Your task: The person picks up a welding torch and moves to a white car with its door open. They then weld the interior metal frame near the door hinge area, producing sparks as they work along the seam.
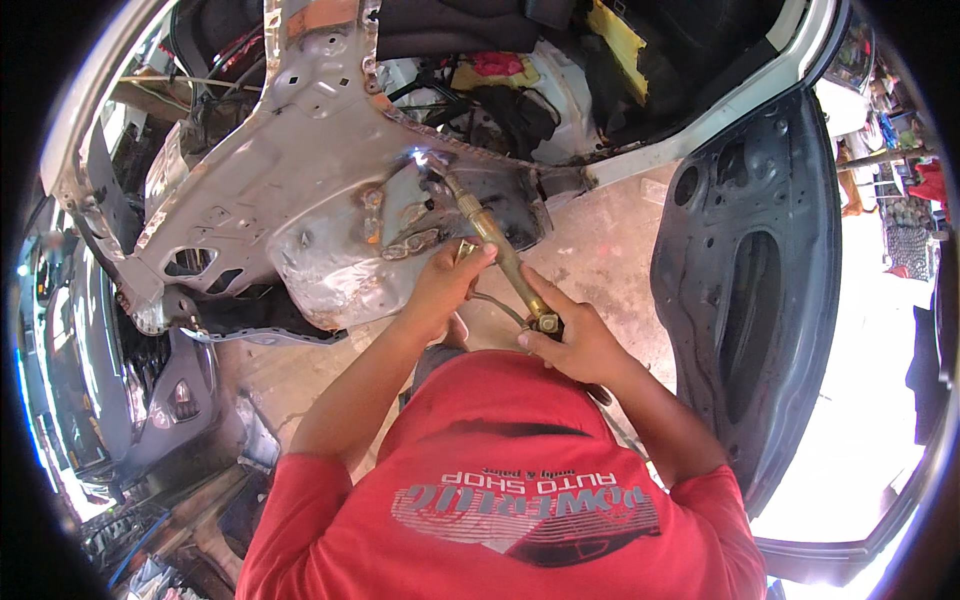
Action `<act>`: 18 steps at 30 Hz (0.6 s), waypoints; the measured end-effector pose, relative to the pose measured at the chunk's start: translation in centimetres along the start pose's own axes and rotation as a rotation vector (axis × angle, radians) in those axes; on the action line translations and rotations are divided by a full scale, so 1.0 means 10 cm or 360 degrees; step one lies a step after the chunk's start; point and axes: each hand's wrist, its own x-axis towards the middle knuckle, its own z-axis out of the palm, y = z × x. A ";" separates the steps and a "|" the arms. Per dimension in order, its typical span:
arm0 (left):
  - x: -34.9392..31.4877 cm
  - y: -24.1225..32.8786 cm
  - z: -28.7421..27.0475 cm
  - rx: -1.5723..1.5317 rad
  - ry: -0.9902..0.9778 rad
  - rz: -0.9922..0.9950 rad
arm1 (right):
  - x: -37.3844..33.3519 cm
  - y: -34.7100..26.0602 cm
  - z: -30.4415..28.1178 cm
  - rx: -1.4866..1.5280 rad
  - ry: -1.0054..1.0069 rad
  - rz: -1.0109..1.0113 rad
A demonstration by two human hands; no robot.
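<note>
A long brass-coloured welding torch slants up and left, and a bright blue-white glow shows at its tip. My right hand grips its rear end beside the valve fitting. My left hand is closed farther forward, its thumb against the torch's side. A small pale piece shows by the left fingertips; I cannot make out what it is. The tip meets the bare grey car body panel, just under the edge of an opening. Below the glow, the rounded wheel housing has rusty, scorched patches.
To the right stands a dark car door, open. Black trim and yellow material lie inside the car body. At the left are a dark bumper and piled parts. A thin hose curves near my hands above the concrete floor.
</note>
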 end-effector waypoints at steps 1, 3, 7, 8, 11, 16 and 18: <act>0.07 -0.03 0.00 0.0020 -0.0013 0.0031 | 0.00 -0.03 0.02 -0.0034 0.0017 -0.0044; 0.17 -0.02 0.02 0.0068 -0.0043 0.0086 | 0.01 -0.04 0.05 -0.0138 0.0057 -0.0091; 0.21 0.10 0.03 0.0063 0.0012 0.0121 | 0.05 -0.05 0.07 -0.0104 0.0039 0.0009; 0.26 0.10 0.02 0.0023 -0.0014 0.0141 | 0.06 -0.07 0.06 -0.0096 0.0042 0.0028; 0.23 0.13 0.05 0.0003 -0.0039 0.0113 | 0.06 -0.13 0.01 -0.0050 0.0033 0.0068; 0.17 0.19 0.07 -0.0020 -0.0044 0.0068 | 0.05 -0.08 -0.01 -0.0072 0.0000 0.0015; 0.23 0.12 0.05 -0.0078 -0.0007 0.0082 | 0.05 -0.13 -0.02 -0.0071 0.0014 -0.0022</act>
